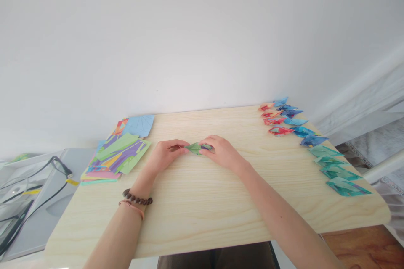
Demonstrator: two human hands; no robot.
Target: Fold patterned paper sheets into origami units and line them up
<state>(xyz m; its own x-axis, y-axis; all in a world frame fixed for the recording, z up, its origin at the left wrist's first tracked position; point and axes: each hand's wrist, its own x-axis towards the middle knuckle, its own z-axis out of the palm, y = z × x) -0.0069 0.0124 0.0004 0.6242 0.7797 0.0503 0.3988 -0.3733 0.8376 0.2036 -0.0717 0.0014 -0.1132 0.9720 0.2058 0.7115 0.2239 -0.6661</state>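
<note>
Between my two hands is a small folded origami paper (194,148), green with a dark purple patch, partly covered by my fingers. My left hand (167,154) pinches its pointed left end between thumb and fingertips. At the other end, the fingers of my right hand (222,151) are closed around the paper. Both hands stay low over the middle of the wooden table (202,201). The exact folds under my right fingers are hidden.
Patterned paper sheets (120,155) lie stacked at the left, with a blue creased sheet (140,126) behind. Along the right edge sit several boat-like folded papers: red (280,130), blue (314,140) and green (347,187). Cables (52,162) lie left of the table; a white wall (202,42) stands behind.
</note>
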